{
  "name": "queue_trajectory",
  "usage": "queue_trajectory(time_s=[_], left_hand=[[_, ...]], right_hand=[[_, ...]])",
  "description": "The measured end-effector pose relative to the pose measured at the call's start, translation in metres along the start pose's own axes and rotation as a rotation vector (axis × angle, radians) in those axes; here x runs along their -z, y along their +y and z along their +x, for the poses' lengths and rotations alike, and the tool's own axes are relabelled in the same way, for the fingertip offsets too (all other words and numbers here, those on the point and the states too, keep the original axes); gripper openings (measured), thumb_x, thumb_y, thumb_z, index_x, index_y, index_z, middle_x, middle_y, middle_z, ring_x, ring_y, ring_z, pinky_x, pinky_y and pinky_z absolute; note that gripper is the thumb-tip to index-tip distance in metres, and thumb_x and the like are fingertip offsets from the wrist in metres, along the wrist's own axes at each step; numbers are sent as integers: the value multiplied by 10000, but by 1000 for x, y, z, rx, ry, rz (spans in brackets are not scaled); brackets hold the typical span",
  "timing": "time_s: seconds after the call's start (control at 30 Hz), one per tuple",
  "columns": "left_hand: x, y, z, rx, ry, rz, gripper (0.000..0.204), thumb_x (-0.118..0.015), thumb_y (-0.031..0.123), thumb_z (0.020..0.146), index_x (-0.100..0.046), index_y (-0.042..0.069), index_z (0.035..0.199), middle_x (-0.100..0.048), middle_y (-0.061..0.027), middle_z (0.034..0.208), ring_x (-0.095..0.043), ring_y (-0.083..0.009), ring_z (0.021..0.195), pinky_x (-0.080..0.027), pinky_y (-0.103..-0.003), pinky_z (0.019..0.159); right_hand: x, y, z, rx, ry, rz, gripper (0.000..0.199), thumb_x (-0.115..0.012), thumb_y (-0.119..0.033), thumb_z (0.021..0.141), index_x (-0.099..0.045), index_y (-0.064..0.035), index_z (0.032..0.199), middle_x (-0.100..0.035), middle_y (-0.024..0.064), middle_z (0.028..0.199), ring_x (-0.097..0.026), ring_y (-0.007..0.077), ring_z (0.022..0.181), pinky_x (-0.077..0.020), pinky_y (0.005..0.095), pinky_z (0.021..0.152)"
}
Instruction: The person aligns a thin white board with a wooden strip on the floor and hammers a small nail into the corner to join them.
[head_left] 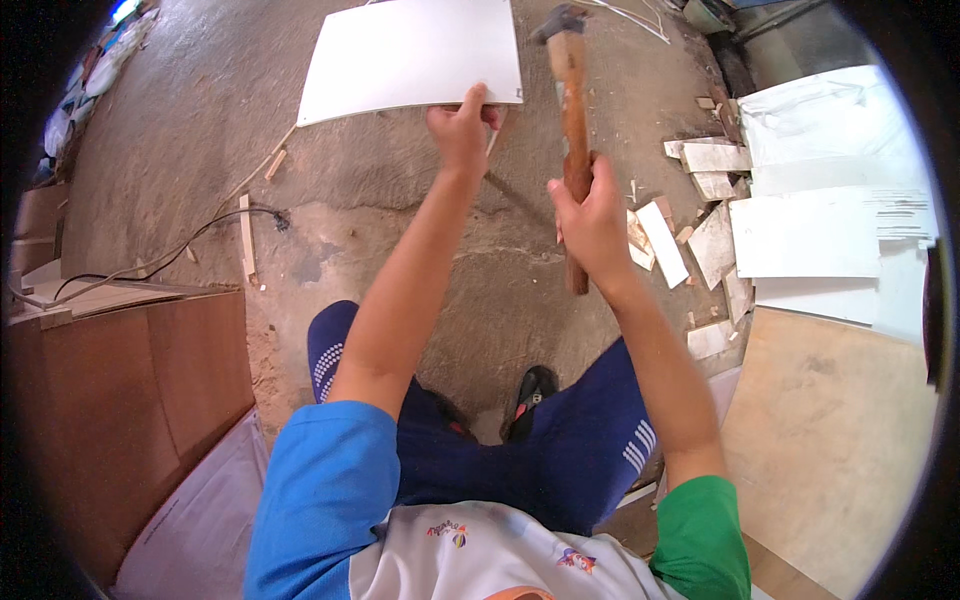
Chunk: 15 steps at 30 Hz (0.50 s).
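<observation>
My left hand [463, 130] grips the near edge of a white board [410, 55], close to its right corner, with the thumb on top and the fingers curled below. Past that hand, a thin pale strip [498, 135] shows under the board's corner. Wrapped round the wooden handle of a hammer [573, 110] is my right hand [595, 215]. The hammer is raised nearly upright to the right of the board, apart from it, its dark head at the top and slightly blurred.
Broken white and wooden offcuts [713, 240] lie on the floor at right, beside stacked white sheets [800, 235] and a plywood sheet [825, 430]. At left stand a brown wooden box [150, 380], a dark cable [180, 250] and a thin wood strip [248, 240]. Concrete floor [400, 240] lies between.
</observation>
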<state>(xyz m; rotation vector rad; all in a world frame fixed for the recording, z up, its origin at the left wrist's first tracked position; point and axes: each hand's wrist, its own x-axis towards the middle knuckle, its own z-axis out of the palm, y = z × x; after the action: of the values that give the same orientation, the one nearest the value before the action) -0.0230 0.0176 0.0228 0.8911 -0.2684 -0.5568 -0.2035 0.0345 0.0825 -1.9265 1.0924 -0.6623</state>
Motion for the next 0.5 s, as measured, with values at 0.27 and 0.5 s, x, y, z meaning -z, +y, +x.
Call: queue_trajectory(time_s=[0.27, 0.5], left_hand=[[1, 8, 1, -4, -87, -51, 100, -624, 58, 829, -569, -12, 875, -596, -82, 714, -541, -141, 523, -420, -282, 439], [2, 11, -12, 24, -67, -4, 96, -630, 69, 835, -580, -9, 859, -590, -75, 681, -538, -135, 504, -426, -280, 424]], right_hand=[[37, -25, -42, 33, -90, -98, 462, -617, -119, 813, -407, 69, 1178, -592, 279, 819, -606, 452, 790, -467, 462, 647], [40, -32, -49, 106, -125, -142, 478, -611, -115, 813, -395, 73, 1196, -592, 299, 809, -600, 467, 808, -469, 477, 667]])
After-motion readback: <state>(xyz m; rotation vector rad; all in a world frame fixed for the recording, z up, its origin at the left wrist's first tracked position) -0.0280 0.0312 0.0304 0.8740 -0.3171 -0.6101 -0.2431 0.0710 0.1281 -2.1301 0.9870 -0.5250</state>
